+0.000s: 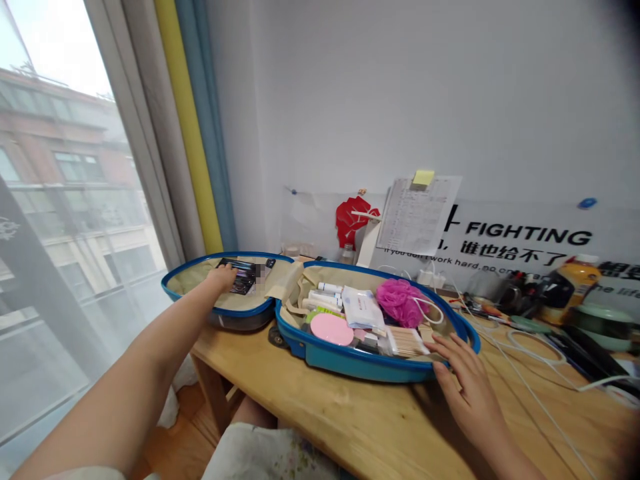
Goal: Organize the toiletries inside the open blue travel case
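An open teal hard-shell case (360, 371) on the pale wooden surface (330, 400).
At eight o'clock my left hand (223, 279) overlies a flat black packet (243, 277) in the left shell (245, 305); dragging could crumple it. At four o'clock my right hand (463, 380), spread and empty, could rock the case by pressing its rim. Fingertips hidden, I can't tell the left grip's closure; pixelation masks part of the packet.

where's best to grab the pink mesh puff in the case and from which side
Probably by the white cord loop on the pink mesh puff, coming from above and the right with the right hand. The loop sticks out toward that side, while a white packet sits against the puff's left. The open case leaves the top exposed.
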Demonstrator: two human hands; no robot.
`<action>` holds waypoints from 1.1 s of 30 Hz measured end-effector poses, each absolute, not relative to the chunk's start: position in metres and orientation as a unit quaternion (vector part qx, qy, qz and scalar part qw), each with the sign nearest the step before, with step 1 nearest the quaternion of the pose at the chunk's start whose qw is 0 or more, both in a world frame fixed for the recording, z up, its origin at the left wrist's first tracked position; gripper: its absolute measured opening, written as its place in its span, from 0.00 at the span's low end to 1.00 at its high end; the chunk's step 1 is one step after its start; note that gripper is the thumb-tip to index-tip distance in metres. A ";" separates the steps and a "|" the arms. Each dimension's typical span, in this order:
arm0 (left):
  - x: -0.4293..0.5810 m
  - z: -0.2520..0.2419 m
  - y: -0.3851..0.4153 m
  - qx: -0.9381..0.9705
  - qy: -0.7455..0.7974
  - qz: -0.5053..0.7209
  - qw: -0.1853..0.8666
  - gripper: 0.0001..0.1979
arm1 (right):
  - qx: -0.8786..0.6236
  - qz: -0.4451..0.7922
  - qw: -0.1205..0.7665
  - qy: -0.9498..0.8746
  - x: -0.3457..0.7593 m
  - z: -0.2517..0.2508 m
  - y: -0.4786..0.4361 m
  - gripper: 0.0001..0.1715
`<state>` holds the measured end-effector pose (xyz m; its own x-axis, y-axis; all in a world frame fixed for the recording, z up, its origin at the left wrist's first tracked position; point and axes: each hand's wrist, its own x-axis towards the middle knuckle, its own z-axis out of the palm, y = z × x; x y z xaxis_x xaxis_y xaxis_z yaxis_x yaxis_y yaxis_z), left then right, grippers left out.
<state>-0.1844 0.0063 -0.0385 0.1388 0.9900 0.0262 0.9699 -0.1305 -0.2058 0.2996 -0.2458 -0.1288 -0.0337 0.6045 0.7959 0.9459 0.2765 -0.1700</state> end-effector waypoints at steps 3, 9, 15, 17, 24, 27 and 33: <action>-0.202 -0.052 0.012 -0.768 -0.622 0.112 0.107 0.30 | -0.574 -0.198 0.406 -0.683 0.300 -0.130 -0.246 0.21; -0.206 -0.067 0.033 -0.796 -0.569 0.153 0.142 0.32 | -0.583 -0.185 0.412 -0.675 0.299 -0.130 -0.246 0.23; -0.197 -0.070 0.040 -0.820 -0.524 0.162 0.163 0.32 | -0.572 -0.206 0.410 -0.680 0.298 -0.128 -0.246 0.21; -0.193 -0.070 0.038 -0.826 -0.513 0.161 0.170 0.29 | -0.572 -0.203 0.413 -0.679 0.297 -0.128 -0.246 0.21; -0.200 -0.049 0.017 -0.822 -0.524 0.127 0.184 0.28 | -0.592 -0.167 0.426 -0.663 0.296 -0.130 -0.246 0.24; -0.203 -0.029 0.003 -0.819 -0.531 0.100 0.194 0.29 | -0.588 -0.166 0.424 -0.669 0.296 -0.129 -0.246 0.24; -0.175 0.018 -0.036 -0.849 -0.469 0.027 0.242 0.28 | -0.574 -0.173 0.425 -0.678 0.296 -0.128 -0.244 0.22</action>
<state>-0.1750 -0.0356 0.0181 0.5591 0.8090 0.1814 0.7831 -0.4434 -0.4361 0.2961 -0.2444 -0.1280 0.0211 0.6313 0.7752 0.9261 0.2798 -0.2531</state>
